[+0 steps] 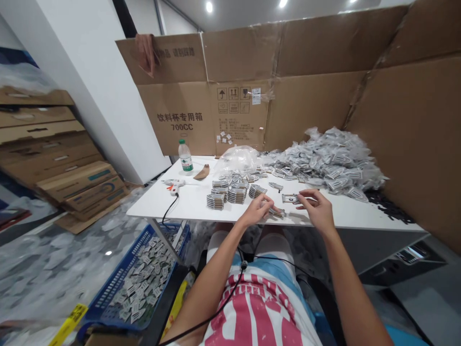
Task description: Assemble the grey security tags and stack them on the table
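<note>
Between the thumb and fingers of my right hand (316, 207) is a small flat grey part (289, 198) with a slot in it, held just over the front of the table. My left hand (260, 209) is closed near the table's front edge, its fingers on another small flat grey part (277, 213) that they partly cover. Neat stacks of similar grey parts (236, 194) stand left of my hands. A shorter stack (257, 191) is right behind my left hand. One loose part (275, 186) lies behind the hands.
A big heap of bagged parts (334, 161) fills the back right, with black pieces (391, 207) beside it. On the left are a glue gun (175, 186), a bottle (185, 157) and a brown curved piece (202, 172). Below stands a blue basket (118, 269) of parts. Cardboard walls (237, 57) enclose the table.
</note>
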Tool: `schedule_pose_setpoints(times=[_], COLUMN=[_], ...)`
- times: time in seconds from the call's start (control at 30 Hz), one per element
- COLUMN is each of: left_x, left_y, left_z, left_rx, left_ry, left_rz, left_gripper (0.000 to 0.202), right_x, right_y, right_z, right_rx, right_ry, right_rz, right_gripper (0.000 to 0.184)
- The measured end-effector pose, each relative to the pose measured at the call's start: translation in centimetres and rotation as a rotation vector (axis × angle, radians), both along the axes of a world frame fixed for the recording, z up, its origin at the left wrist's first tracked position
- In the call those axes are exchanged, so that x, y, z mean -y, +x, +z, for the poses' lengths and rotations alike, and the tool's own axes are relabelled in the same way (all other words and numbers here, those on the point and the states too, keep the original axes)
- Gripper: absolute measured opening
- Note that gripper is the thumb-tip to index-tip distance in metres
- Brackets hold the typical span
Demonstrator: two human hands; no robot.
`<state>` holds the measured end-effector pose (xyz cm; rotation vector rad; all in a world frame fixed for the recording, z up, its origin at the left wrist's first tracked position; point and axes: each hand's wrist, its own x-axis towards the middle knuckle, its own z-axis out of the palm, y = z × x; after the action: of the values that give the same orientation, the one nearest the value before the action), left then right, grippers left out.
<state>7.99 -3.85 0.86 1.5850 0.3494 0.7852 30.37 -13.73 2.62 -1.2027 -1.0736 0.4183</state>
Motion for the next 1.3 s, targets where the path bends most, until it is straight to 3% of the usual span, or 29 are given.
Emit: schedule_pose_setpoints(times=[0.27,0.4,0.53,0.67,0.77,0.87,1.03,1.2,1.3], left_x=[0.2,1.5,5.7,9.8,11.0,11.3,12.8,14.9,14.6], left_y=[-0.3,-0.5,-0.3,0.6,1.3,1.4,0.6,-0.1,0.2], left_z=[0.6,1.2,2.1,1.8,1.0,0.4,0.9,1.6,1.3], left_rx=[-0.1,-0.036,-0.039,-0.115,-0.236,-0.288,-0.261,-0.222,-0.225], left_ry=[0.198,0.217,0.225,0.205,0.241,0.292,0.379,0.57,0.627], left_rz=[0.157,0.199,0.173,-0.023,-0.204,-0.283,-0.334,-0.447,-0.394], left_gripper=[0.056,0.054,0.055,0.055,0.055,0.052,0.046,0.037,0.037], right_x=[-0.3,-0.9,-3.1,-5.5,-6.5,-7.0,-7.7,-7.7,-7.8], right_y=[-2.9,-3.9,-2.1,1.2,2.8,3.4,3.8,4.2,4.6], right_z=[0.1,1.6,5.4,10.4,13.4,15.1,16.0,15.8,15.4], right_rx=[0.003,-0.088,-0.36,-0.576,-0.619,-0.618,-0.587,-0.546,-0.537], right_ry=[0.01,0.088,0.304,0.458,0.514,0.541,0.568,0.566,0.579], right_rz=[0.051,-0.007,-0.162,-0.207,-0.194,-0.183,-0.17,-0.157,-0.142], right_gripper=[0.042,0.041,0.041,0.038,0.032,0.028,0.026,0.022,0.022])
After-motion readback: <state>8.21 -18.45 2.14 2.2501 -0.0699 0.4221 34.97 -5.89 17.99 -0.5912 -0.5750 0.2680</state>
